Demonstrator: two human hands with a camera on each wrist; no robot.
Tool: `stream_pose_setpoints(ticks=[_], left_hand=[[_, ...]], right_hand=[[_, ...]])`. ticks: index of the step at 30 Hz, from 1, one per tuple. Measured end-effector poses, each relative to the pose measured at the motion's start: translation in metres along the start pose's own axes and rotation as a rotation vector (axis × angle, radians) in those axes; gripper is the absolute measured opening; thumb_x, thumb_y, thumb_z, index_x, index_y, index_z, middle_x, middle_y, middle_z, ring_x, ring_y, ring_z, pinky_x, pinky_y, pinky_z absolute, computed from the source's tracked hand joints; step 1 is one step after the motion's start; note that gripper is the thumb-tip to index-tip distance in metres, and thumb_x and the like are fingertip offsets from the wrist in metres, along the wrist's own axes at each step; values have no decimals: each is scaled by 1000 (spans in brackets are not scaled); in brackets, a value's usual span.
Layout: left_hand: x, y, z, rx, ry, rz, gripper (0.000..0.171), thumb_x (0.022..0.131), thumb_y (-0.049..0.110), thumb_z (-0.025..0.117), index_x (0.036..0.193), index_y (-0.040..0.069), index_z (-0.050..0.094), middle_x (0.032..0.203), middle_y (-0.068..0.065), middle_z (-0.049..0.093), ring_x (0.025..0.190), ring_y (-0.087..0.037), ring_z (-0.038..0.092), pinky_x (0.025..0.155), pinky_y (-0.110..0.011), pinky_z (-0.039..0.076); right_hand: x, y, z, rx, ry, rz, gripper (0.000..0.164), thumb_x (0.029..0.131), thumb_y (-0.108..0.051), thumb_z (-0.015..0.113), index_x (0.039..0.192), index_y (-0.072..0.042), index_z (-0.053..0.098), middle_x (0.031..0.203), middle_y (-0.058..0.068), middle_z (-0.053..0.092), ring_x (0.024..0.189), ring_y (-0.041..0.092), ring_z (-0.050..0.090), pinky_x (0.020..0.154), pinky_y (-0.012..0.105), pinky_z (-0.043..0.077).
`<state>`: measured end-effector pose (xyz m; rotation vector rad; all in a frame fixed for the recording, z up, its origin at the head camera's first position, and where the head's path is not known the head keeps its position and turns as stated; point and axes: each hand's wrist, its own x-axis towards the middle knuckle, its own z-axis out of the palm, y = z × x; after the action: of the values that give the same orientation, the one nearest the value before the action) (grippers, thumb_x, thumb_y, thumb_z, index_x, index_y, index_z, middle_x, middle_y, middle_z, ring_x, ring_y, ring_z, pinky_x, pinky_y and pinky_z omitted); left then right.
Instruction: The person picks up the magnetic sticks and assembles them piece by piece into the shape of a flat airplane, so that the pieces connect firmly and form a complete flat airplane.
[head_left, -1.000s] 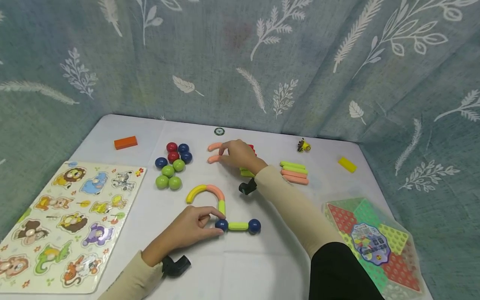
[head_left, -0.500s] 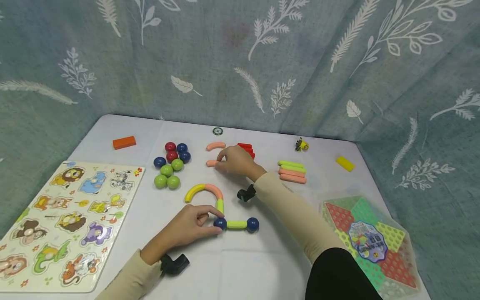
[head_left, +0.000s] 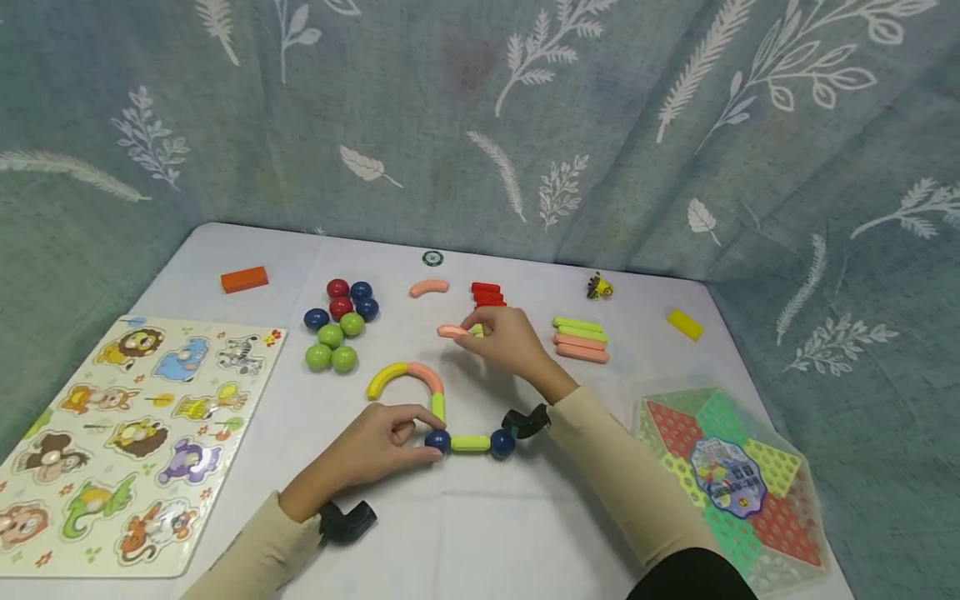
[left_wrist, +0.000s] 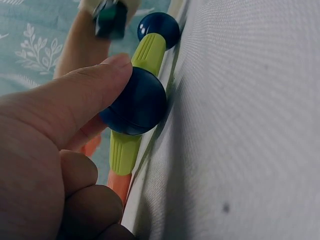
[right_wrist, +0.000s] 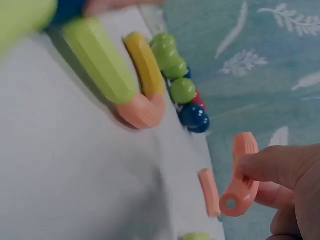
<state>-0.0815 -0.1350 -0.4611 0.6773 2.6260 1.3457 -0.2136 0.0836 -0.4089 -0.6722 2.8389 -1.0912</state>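
Note:
My left hand (head_left: 378,443) pinches a blue ball (left_wrist: 141,102) between thumb and forefinger on the white table. From that ball a lime-green rod (head_left: 470,444) runs right to a second blue ball (head_left: 502,443). Another lime-green rod (left_wrist: 125,151) leads away from it to a curved orange piece (head_left: 427,376) and a curved yellow piece (head_left: 385,380), forming a hook shape. My right hand (head_left: 510,342) holds a curved orange piece (right_wrist: 242,175) by thumb and fingers above the table; a round metal spot shows at its end. A similar orange piece (head_left: 429,287) lies farther back.
Several green balls (head_left: 331,336) with red and blue ones sit left of centre. Red rods (head_left: 487,291) lie behind my right hand, green and orange rods (head_left: 581,340) to its right. An animal puzzle board (head_left: 142,442) and a plastic-wrapped pack (head_left: 731,479) flank the workspace.
My right hand has picked up the nearer curved orange piece and moved it right and toward me. My left hand keeps its hold on the blue ball.

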Motion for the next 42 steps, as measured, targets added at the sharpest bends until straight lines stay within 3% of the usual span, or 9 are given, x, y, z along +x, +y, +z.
stream_pose_setpoints(ticks=[6,11,16,22,33,42], left_hand=[[-2,0,-3,-9,-3,-53,31,71,49,76,99,42,65,52,10,31,46,-4,29,46,-23,27],[-1,1,-2,-16,-4,-37,31,72,48,76,99,40,65,52,9,32,46,-4,29,46,-23,27],[-1,0,0,-15,-4,-30,31,72,49,76,100,40,65,52,9,31,46,-4,28,46,-23,26],[-1,-2,0,-10,6,-3,32,73,49,75,101,39,65,53,10,30,46,-4,27,45,-23,27],[1,0,0,-16,2,-13,32,71,51,75,100,40,66,53,9,30,47,-4,28,46,-24,26],[2,-1,1,-21,-1,-2,31,72,49,76,100,40,66,52,9,30,46,-5,27,46,-24,26]], right_hand=[[-43,11,-5,110,17,163,30,74,-57,70,87,-30,68,49,0,32,40,17,28,38,28,21],[-81,21,-8,129,48,234,20,75,-48,74,85,-31,68,47,-1,30,39,16,25,38,27,19],[-120,34,-10,115,100,262,18,74,-43,76,82,-29,68,45,-2,31,38,12,25,38,26,19],[-157,42,-16,128,98,255,18,76,-36,76,82,-25,64,44,-3,32,38,9,25,39,24,23],[-185,48,-13,245,2,297,23,76,-44,75,83,-26,63,44,2,36,36,11,25,38,24,24],[-187,40,-5,149,41,265,18,77,-36,76,82,-27,61,44,-2,37,35,6,27,37,24,23]])
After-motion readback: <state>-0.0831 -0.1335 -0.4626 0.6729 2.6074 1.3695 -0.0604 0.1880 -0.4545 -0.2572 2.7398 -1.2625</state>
